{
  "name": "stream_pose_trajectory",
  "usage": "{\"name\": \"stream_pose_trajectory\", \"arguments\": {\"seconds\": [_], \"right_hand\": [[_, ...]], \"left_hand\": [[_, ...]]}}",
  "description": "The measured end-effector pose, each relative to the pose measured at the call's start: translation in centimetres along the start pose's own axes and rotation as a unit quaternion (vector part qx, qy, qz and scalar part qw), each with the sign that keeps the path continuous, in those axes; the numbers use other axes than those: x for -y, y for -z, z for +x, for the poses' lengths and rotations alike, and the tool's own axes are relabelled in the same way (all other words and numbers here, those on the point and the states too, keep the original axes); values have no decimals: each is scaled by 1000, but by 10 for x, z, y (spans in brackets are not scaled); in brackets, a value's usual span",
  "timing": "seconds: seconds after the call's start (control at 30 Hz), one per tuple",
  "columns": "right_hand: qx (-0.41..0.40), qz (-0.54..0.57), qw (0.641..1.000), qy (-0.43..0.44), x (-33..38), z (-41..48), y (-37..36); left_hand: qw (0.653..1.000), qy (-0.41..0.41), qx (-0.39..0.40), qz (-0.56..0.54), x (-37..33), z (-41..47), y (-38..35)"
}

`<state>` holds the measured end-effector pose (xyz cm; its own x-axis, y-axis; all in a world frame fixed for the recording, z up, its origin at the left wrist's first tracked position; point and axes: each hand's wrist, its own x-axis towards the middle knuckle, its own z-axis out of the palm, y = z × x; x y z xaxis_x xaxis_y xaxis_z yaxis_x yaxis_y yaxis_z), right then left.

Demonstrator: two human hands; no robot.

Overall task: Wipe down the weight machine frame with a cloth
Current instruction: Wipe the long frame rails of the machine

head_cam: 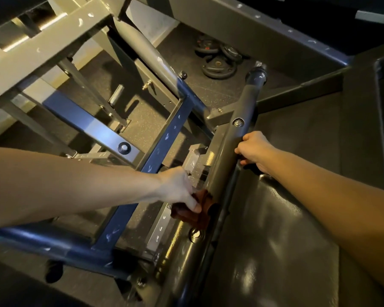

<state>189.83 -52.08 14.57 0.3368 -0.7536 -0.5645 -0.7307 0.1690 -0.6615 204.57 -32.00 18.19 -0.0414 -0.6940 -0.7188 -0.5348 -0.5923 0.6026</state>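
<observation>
Against the side of a thick dark grey frame tube (228,160) that runs diagonally from lower centre to upper right, the left hand (177,187) grips a dark reddish-brown cloth (195,212), thumb curled over its bunched folds. The cloth touches the tube's left flank just above a recessed bolt (196,234) set in the same tube. Higher along the tube, the right hand (254,149) clutches it from the right side, fingers curled round the top and thumb tucked beneath, just below a second bolt head (238,122). Both forearms reach in from the lower edges of the view, bare to the frame's edge.

To the left of the grey tube, a blue crossbar (164,149) slopes down toward a rounded blue tube (53,242) near the bottom left; its paint is chipped in pale flecks. A flat blue bar with a bolt (124,148) crosses behind it. Pale grey beams (47,38) fill the upper left, also scuffed. To the right of the hands spreads a glossy dark metal panel (286,229) catching spots of light. On the speckled rubber floor (146,120) beyond the machine, several black weight plates (218,63) lie in a loose pile, well apart from the hands
</observation>
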Motion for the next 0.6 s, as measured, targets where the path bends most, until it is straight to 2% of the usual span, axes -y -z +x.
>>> {"name": "stream_pose_trajectory", "arguments": {"seconds": [0.07, 0.23, 0.3, 0.37, 0.5, 0.53, 0.6], "right_hand": [[3, -5, 1000, 5, 0, -1, 0], [0, 1, 1000, 0, 3, -1, 0], [-3, 1, 1000, 4, 3, -1, 1], [3, 4, 1000, 4, 3, -3, 1], [17, -42, 999, 16, 3, -8, -3], [20, -57, 998, 20, 3, -9, -5], [25, -72, 997, 27, 3, -10, -6]], "left_hand": [[1000, -2, -3, 9, 0, 0, 0], [982, -11, -166, -89, -22, 34, 16], [980, -17, -180, -78, -23, 41, 15], [988, -11, -144, -53, -14, 34, 11], [998, 46, 39, 25, 10, 0, -5], [997, 48, 55, 17, 13, -5, -8], [999, 29, 34, -3, 12, -7, -8]]}}
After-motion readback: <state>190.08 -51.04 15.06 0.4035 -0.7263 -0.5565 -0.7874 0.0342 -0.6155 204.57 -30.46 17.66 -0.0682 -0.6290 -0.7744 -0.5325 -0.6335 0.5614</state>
